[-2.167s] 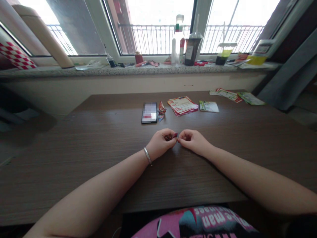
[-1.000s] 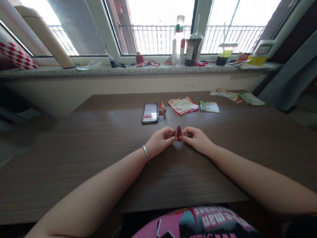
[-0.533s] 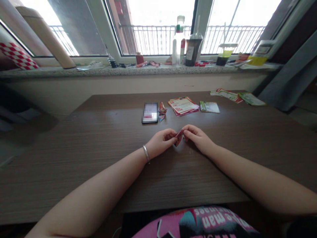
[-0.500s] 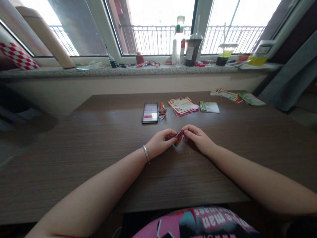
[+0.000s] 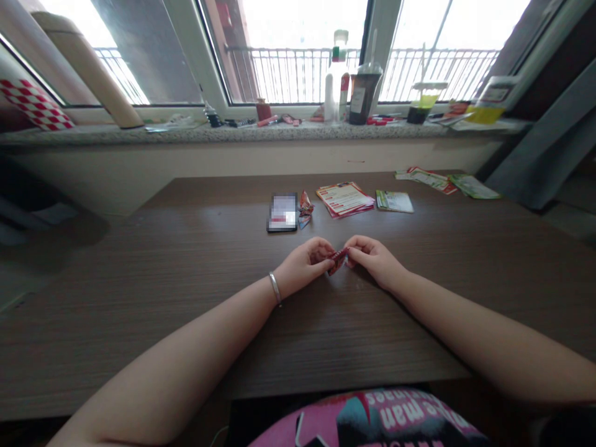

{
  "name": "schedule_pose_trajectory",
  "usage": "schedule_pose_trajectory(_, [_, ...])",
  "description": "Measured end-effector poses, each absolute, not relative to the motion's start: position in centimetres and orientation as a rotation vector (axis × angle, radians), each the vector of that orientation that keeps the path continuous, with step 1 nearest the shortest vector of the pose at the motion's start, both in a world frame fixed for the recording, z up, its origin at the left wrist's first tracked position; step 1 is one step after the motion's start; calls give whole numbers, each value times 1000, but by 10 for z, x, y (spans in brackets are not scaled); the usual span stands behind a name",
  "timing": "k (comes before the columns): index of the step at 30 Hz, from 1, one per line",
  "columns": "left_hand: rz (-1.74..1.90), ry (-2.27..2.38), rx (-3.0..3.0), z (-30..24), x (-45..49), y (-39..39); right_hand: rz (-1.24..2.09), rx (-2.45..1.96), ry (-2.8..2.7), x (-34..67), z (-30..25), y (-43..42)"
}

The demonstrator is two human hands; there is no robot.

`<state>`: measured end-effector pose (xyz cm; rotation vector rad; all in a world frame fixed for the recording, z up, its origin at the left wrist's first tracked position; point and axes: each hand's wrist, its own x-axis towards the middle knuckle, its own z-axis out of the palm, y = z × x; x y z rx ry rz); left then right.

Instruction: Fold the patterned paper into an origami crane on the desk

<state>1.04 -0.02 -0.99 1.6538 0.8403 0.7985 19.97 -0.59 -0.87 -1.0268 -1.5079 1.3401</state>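
Note:
Between my two hands is a small piece of red patterned folded paper (image 5: pixel 336 263), a little above or on the brown table. My left hand (image 5: pixel 308 264), with a silver bangle at the wrist, pinches its left side between thumb and fingers. At its upper right edge, the thumb and index finger of my right hand (image 5: pixel 369 256) close on it. Part of the paper is hidden behind the fingers. Beyond the left hand lies a folded orange, red and blue paper piece (image 5: pixel 305 210), beside a phone-like device (image 5: pixel 282 213) whose screen is blurred out.
A stack of red-edged printed sheets (image 5: pixel 345 200) and a small green-and-white card stack (image 5: pixel 394 201) lie farther back on the table (image 5: pixel 186 261). More leaflets (image 5: pixel 433 179) are spread at the back right. Bottles and cups (image 5: pixel 364 96) stand on the windowsill (image 5: pixel 186 133).
The right fingertips have shifted slightly on the red folded paper, and its upper part now tilts over more toward the right. The left hand stays nearly in place, its fingers a bit more raised.

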Motion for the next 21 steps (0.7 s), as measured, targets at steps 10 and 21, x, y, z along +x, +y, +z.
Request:
schedule_pose_trajectory(10, [996,1166,2108,-7,6,3,1335,-1068,-1508,196,-5,-10])
schedule_pose_trajectory(21, [952,1153,2194,-1,8,-5,1187,-1027,-1500,196,-7,-8])
